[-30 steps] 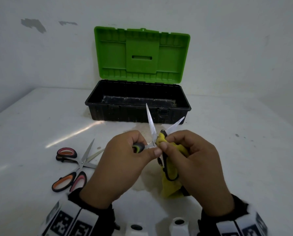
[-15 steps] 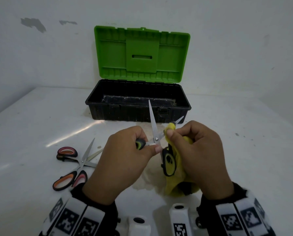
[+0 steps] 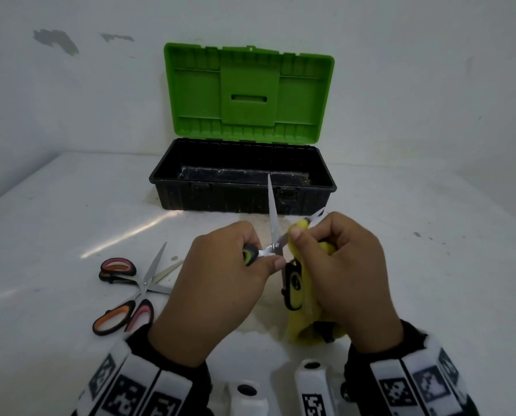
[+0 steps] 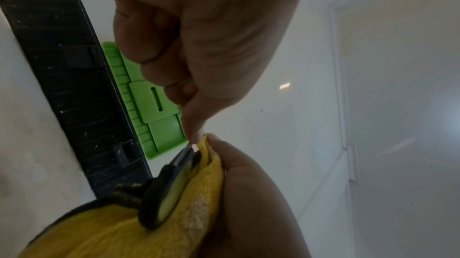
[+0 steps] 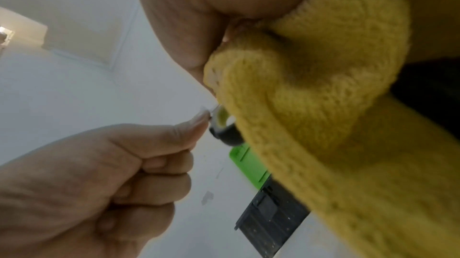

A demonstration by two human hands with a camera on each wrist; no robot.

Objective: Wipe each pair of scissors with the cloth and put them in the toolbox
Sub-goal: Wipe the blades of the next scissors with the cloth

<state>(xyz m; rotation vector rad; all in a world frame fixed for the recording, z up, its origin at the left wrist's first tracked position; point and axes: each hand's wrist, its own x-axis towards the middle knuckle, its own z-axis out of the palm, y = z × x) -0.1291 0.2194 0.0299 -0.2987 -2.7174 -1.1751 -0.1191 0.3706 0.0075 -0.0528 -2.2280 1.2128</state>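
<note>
My left hand (image 3: 244,265) grips one handle of the black-and-green scissors (image 3: 273,232), whose blades are spread wide above the table. One blade points up toward the toolbox. My right hand (image 3: 325,247) pinches the yellow cloth (image 3: 303,325) around the other blade, whose tip (image 3: 318,214) pokes out past the fingers. The second handle loop (image 3: 292,286) hangs against the cloth. In the left wrist view the cloth (image 4: 139,229) lies under the scissors handle (image 4: 169,189). The right wrist view shows the cloth (image 5: 323,105) bunched in the right hand. The black toolbox (image 3: 241,196) stands open behind, green lid (image 3: 247,91) upright.
Two more pairs of scissors lie crossed on the white table at the left, one with orange handles (image 3: 112,321) and one with pink handles (image 3: 117,267). The wall stands directly behind the toolbox. Stains mark the table (image 3: 431,280) under my hands.
My right hand has slid the cloth up the blade toward its tip, so less of that blade shows. The scissors have lifted slightly toward the toolbox.
</note>
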